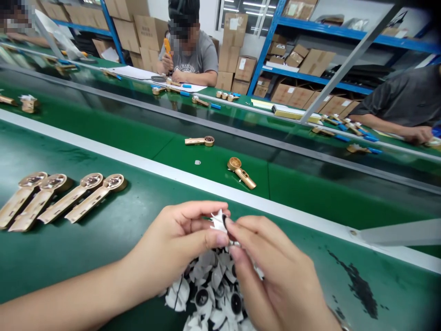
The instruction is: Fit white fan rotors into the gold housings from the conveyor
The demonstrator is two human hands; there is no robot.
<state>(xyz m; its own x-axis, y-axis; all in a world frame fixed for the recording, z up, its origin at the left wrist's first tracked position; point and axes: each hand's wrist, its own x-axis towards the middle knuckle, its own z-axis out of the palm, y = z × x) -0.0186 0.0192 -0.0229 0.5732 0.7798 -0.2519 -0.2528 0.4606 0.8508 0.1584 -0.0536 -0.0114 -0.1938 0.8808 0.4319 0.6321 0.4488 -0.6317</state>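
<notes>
Both hands meet above the near green table (pixel 103 239). My left hand (pixel 179 241) and my right hand (pixel 275 276) pinch one small white fan blade wheel (pixel 219 221) between their fingertips. Directly below them lies a pile of several white fan wheels (pixel 210 289) with black hubs. To the left, several gold handheld-fan housings (pixel 65 195) lie side by side on the table, heads pointing away.
A green conveyor belt (pixel 310 188) runs across, carrying a gold housing (pixel 241 172), another (pixel 200 141) and a small grey part (pixel 197 162). Across it a seated person (pixel 191 50) and another person's arm (pixel 403 115) work. A metal post (pixel 344 64) slants right; shelves of cartons stand behind.
</notes>
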